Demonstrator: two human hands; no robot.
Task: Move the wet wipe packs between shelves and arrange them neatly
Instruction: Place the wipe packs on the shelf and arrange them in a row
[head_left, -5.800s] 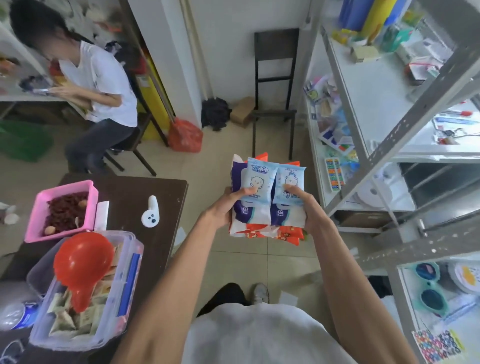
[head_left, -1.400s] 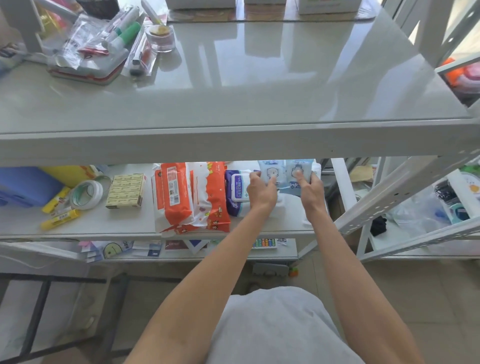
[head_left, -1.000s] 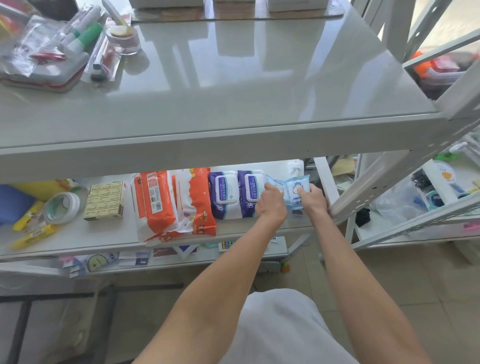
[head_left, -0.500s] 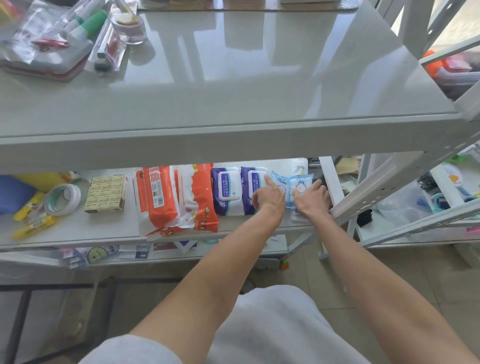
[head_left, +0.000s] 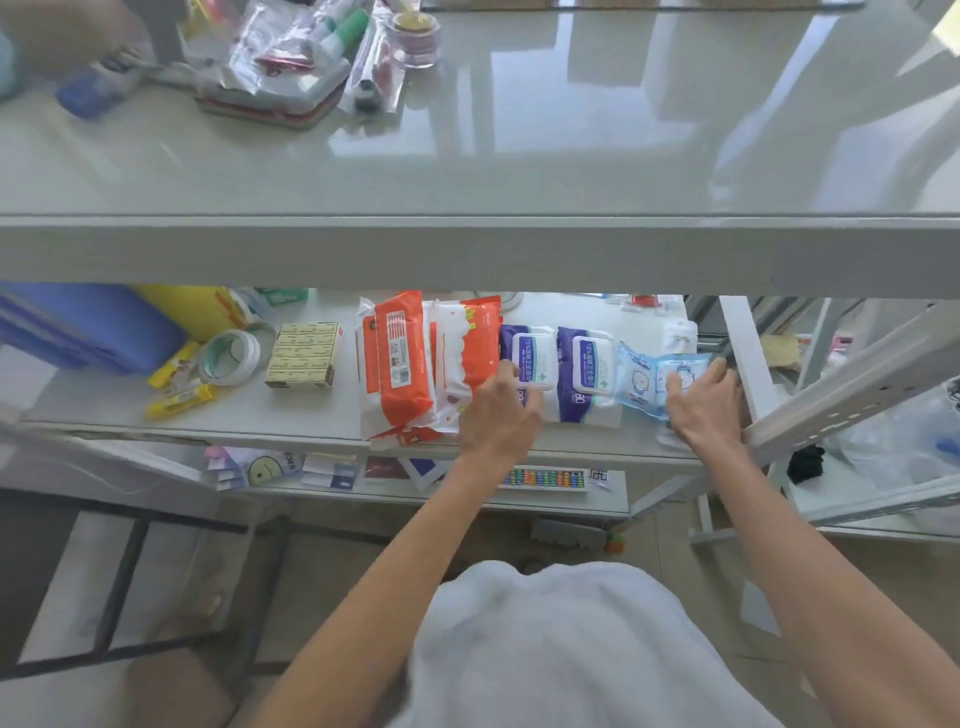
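Head view: left hand (head_left: 498, 415), frame centre, fingers loosely curled on the left purple wet wipe pack (head_left: 531, 353); can't tell if it's gripping. Right hand (head_left: 701, 410) pinches the right light-blue wipe pack (head_left: 688, 368) between thumb and fingers. All packs lie in one row on the middle shelf (head_left: 311, 410), orange wet wipe packs (head_left: 400, 364) leftmost. Tape roll (head_left: 231, 358) sits further left.
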